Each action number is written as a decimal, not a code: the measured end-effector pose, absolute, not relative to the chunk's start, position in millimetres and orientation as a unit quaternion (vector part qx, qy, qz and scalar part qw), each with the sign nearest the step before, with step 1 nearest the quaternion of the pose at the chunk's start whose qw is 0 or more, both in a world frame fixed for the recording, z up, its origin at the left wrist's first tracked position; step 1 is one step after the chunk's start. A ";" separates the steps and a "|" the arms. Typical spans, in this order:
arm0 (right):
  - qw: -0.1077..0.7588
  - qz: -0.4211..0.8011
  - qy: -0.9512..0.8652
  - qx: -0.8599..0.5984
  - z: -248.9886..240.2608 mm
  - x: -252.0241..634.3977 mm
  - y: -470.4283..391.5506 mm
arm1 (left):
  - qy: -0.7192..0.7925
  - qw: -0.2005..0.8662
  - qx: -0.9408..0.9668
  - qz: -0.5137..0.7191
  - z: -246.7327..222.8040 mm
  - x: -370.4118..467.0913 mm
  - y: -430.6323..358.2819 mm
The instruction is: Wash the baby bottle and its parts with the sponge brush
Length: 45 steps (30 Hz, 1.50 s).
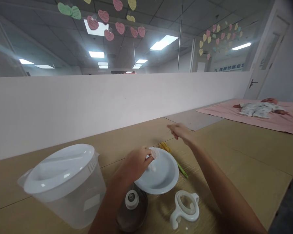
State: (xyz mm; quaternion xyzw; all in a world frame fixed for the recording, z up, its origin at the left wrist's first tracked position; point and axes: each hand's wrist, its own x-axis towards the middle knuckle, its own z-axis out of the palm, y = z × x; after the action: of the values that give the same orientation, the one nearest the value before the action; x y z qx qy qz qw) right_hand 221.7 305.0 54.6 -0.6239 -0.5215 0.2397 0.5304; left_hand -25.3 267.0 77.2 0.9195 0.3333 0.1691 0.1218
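Note:
My left hand (138, 161) is closed, pinching a small translucent round piece (155, 154), perhaps a bottle nipple, between thumb and fingers. It is over the left side of a white bowl (164, 182), where a small whitish item is partly hidden. Beyond the bowl, my right hand (179, 131) is raised with fingers stretched to the left and nothing visible in them. Between bowl and right forearm lies a brush with a yellow sponge head (165, 147) and green handle (182, 169). Nearer me sits a white two-handled bottle collar (185, 208) with a translucent ring.
A lidded translucent tub (70, 188) stands at left. Beside my left forearm is a dark bottle with a white top (132, 199). A baby-like figure, possibly a doll (256, 109), lies on a pink cloth (219, 113) at far right. A white wall (88, 104) runs behind.

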 end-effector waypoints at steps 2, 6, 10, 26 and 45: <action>0.470 0.263 -0.558 -0.631 40.7 211.6 314.5 | 0.354 0.107 0.919 0.140 72.0 -25.0 269.7; 0.411 0.295 -0.582 -0.637 28.3 198.9 322.9 | 0.377 0.081 0.916 0.110 66.6 -26.0 275.0; 0.386 0.275 -0.599 -0.645 40.9 189.6 310.7 | 0.398 0.046 0.909 0.114 69.3 -26.3 277.7; 0.368 0.503 -0.720 -0.306 66.3 174.8 278.2 | 0.385 -0.051 0.895 0.219 72.9 -25.8 277.9; 0.179 0.550 -0.753 -0.314 48.3 188.6 296.2 | 0.371 0.106 0.922 -0.046 82.8 12.5 172.8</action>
State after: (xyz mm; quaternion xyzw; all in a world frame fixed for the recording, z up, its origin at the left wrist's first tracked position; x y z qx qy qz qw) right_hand 188.6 296.2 48.3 -0.3137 -0.7532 0.5498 0.1789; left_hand 12.5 172.8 82.8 0.9215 0.3707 -0.0462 0.1063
